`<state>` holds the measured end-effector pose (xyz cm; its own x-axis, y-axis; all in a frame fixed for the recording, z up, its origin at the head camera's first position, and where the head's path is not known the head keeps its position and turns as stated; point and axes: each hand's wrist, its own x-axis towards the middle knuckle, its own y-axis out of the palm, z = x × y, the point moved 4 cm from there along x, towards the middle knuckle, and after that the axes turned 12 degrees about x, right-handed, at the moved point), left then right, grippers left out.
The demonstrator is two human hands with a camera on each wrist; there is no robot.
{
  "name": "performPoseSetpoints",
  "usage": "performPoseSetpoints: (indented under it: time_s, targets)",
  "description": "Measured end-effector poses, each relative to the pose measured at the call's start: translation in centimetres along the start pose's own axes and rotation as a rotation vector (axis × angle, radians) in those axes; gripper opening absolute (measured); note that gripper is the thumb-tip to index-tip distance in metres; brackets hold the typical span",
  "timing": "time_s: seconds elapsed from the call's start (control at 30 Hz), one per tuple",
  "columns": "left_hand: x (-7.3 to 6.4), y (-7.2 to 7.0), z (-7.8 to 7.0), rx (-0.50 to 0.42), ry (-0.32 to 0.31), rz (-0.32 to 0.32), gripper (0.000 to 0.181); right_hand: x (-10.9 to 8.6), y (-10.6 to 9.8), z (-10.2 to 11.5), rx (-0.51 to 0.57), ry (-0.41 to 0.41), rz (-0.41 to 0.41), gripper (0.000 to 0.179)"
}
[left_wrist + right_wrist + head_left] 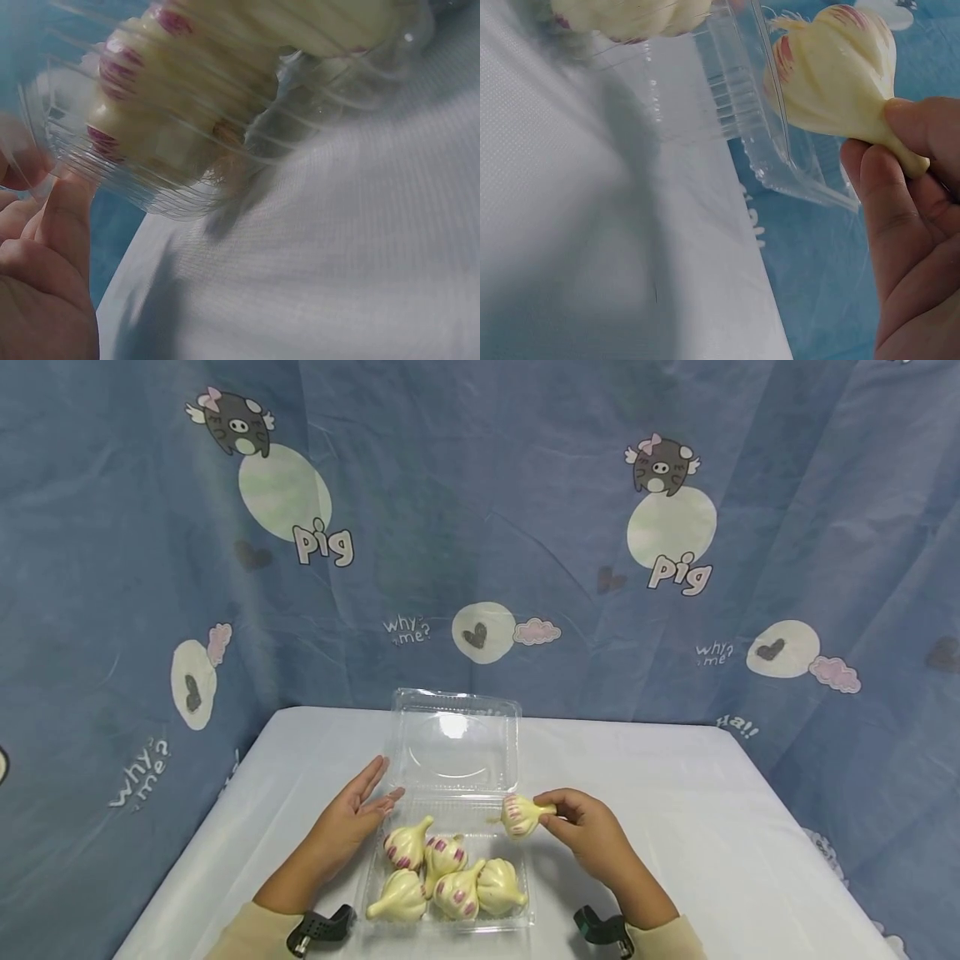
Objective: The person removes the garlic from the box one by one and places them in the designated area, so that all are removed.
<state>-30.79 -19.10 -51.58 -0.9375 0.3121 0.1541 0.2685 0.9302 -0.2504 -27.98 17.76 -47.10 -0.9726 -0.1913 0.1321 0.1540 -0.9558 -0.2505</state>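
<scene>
Sleeves [251, 935] lowest in frame, right grip [588, 833] pinching garlic bulb [520, 817] by its stem at upper right corner of clear box [459, 814], lower centre, left grip [348, 822] loose-fingered by its left edge; smooth stem could slip, or bulb catch the rim and tip the thin box.

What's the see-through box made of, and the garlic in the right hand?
The box looks like thin, glossy clear plastic: ribbed walls, glare on the lid. The garlic is maybe molded plastic or foam: smooth, satiny, no papery skin visible. Hard to tell.
</scene>
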Motion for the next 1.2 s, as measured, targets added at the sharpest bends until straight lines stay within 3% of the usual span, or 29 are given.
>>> performPoseSetpoints:
  time_s: [0.33,0.53,0.8,1.2]
  targets:
    - [0.1,0.2,-0.3,-0.012,-0.008,-0.008,0.087,0.0,-1.1,-0.2,0.024,0.020,-0.056,0.020]
    - [0.0,0.2,-0.4,-0.012,-0.009,-0.011,0.087,-0.3,-1.9,-0.5,-0.026,0.046,-0.096,0.021]
    - [-0.1,0.2,-0.5,-0.012,-0.008,-0.003,0.087,-0.6,-2.8,-0.7,0.012,0.074,-0.087,0.020]
    - [-0.2,0.3,-0.9,0.002,-0.020,-0.007,0.086,-1.2,-4.4,-1.0,-0.016,0.097,-0.118,0.021]
